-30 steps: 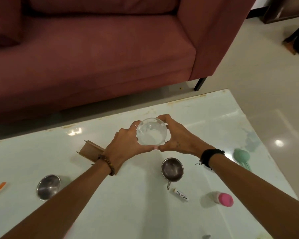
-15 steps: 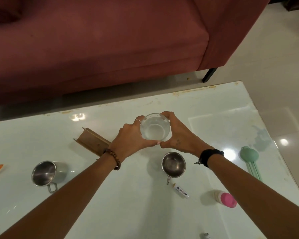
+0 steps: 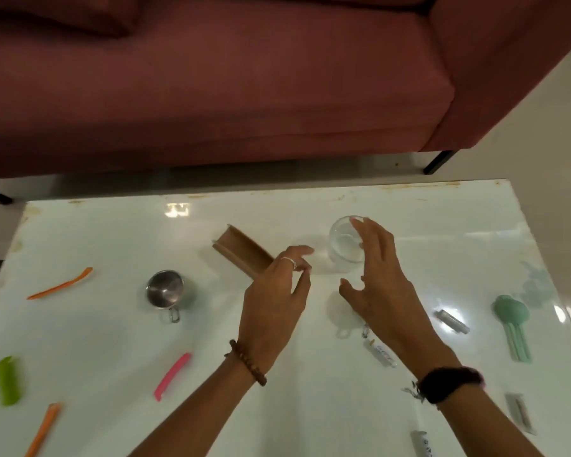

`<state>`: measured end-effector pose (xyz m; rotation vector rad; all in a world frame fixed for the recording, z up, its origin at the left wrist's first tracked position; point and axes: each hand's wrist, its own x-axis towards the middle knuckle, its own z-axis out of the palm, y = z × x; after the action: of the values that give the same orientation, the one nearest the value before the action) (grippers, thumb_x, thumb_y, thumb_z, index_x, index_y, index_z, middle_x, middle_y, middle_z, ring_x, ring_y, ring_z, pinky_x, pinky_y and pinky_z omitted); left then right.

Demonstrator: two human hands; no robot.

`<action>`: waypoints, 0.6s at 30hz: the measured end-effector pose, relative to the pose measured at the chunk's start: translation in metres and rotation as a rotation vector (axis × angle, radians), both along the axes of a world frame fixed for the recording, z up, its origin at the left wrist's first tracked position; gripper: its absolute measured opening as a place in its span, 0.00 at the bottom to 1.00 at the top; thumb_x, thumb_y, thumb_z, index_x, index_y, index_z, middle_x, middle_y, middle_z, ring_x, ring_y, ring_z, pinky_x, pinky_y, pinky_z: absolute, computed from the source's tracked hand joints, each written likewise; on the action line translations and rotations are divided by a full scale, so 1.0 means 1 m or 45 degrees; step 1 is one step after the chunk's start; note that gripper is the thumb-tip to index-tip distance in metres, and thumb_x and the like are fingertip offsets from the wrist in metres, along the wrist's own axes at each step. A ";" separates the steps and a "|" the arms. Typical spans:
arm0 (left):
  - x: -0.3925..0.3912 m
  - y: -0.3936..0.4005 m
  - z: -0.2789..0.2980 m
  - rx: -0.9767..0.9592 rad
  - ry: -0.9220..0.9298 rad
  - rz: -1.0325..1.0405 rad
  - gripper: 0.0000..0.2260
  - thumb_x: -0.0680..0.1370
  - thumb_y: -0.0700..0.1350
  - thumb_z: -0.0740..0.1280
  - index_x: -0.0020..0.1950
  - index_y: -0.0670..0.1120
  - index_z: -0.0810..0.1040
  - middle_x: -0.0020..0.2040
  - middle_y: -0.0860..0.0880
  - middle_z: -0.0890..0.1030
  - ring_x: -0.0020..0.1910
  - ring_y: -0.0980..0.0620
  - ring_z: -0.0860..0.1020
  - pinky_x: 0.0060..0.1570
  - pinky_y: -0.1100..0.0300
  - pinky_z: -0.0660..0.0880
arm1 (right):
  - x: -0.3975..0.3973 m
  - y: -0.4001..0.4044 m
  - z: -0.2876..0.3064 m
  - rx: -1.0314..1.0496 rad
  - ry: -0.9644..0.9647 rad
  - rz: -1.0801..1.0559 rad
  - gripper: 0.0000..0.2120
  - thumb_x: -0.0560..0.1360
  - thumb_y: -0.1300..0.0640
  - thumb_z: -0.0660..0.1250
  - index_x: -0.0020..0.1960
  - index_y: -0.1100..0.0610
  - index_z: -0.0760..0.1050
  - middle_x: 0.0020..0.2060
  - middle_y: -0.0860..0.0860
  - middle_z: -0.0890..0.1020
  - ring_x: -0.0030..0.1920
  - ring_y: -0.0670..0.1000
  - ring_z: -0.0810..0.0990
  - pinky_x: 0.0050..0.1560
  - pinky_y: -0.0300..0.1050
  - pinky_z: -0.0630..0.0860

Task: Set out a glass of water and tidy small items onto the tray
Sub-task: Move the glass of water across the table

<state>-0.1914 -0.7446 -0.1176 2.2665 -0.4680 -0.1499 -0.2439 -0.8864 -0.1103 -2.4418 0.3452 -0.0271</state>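
The glass (image 3: 345,244) of water stands upright on the white table (image 3: 112,341), toward the far edge and right of centre. The right hand (image 3: 381,285) is open, fingers spread; its fingertips overlap the glass's right side and rim, but whether they touch it cannot be told. The left hand (image 3: 277,298) hovers just left of the glass, apart from it, fingers loosely curled and holding nothing.

A brown cardboard tray (image 3: 241,250) lies left of the glass, its near end hidden behind the left hand. A steel cup (image 3: 165,291) stands further left, its handle pointing near. A second cup is almost wholly hidden under the right hand; only a bit of handle (image 3: 365,331) and its pale shadow show. Near that lies a small white tube (image 3: 381,352), its print too blurred to read.

On the left lie an orange stick (image 3: 60,284), a green piece (image 3: 9,380), a pink strip (image 3: 172,376) and another orange stick (image 3: 43,427) cut off by the near edge. On the right are a mint green brush-like thing (image 3: 513,321), a small silver piece (image 3: 451,321), a grey packet (image 3: 521,417), and a white tube (image 3: 422,443) cut off at the bottom. Motion blur softens all of these. A maroon sofa (image 3: 211,77) fills the far side.
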 end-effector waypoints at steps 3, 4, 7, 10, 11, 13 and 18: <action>-0.010 0.052 0.023 -0.096 -0.223 0.157 0.05 0.73 0.42 0.68 0.47 0.44 0.80 0.44 0.51 0.84 0.40 0.56 0.80 0.40 0.68 0.76 | 0.002 0.054 0.024 0.117 -0.106 0.164 0.31 0.73 0.62 0.67 0.70 0.51 0.57 0.68 0.49 0.65 0.58 0.46 0.74 0.50 0.37 0.78; -0.013 0.069 0.028 -0.104 -0.261 0.204 0.05 0.72 0.42 0.68 0.45 0.43 0.81 0.42 0.49 0.84 0.39 0.56 0.80 0.39 0.66 0.77 | 0.004 0.071 0.029 0.131 -0.114 0.220 0.29 0.73 0.61 0.66 0.70 0.51 0.59 0.67 0.48 0.66 0.56 0.45 0.75 0.49 0.38 0.79; -0.020 0.142 0.041 -0.073 -0.292 0.371 0.08 0.73 0.46 0.65 0.44 0.43 0.81 0.41 0.49 0.84 0.38 0.55 0.81 0.35 0.62 0.79 | 0.020 0.139 0.041 0.123 -0.090 0.442 0.27 0.74 0.59 0.65 0.70 0.50 0.58 0.68 0.47 0.66 0.53 0.45 0.77 0.46 0.38 0.79; -0.024 0.226 0.047 0.017 -0.307 0.490 0.08 0.74 0.45 0.62 0.43 0.45 0.80 0.42 0.51 0.82 0.40 0.57 0.78 0.38 0.63 0.76 | 0.036 0.212 0.045 0.123 -0.078 0.672 0.29 0.75 0.56 0.63 0.72 0.48 0.55 0.72 0.46 0.62 0.66 0.46 0.69 0.57 0.35 0.73; -0.025 0.256 0.049 0.059 -0.310 0.529 0.08 0.74 0.44 0.61 0.44 0.46 0.80 0.42 0.51 0.82 0.42 0.58 0.77 0.41 0.66 0.75 | 0.042 0.240 0.046 0.102 -0.075 0.767 0.30 0.76 0.55 0.63 0.73 0.47 0.53 0.73 0.46 0.60 0.69 0.46 0.66 0.61 0.37 0.70; -0.027 0.318 0.052 0.124 -0.265 0.620 0.08 0.75 0.43 0.61 0.45 0.45 0.80 0.44 0.50 0.82 0.44 0.60 0.76 0.47 0.71 0.72 | 0.052 0.299 0.044 0.056 -0.054 0.959 0.31 0.76 0.55 0.61 0.74 0.47 0.50 0.75 0.46 0.56 0.71 0.47 0.62 0.66 0.39 0.64; -0.021 0.461 0.055 0.283 -0.220 0.821 0.13 0.78 0.45 0.57 0.50 0.41 0.79 0.46 0.42 0.82 0.48 0.56 0.75 0.53 0.79 0.65 | 0.086 0.440 0.030 -0.093 -0.021 1.339 0.36 0.76 0.55 0.61 0.74 0.47 0.42 0.76 0.48 0.46 0.75 0.49 0.49 0.74 0.51 0.48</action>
<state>-0.2120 -0.2835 -0.0628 2.5405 0.2197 0.3389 -0.1576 -0.4464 -0.0798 -2.3976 -0.9686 0.3937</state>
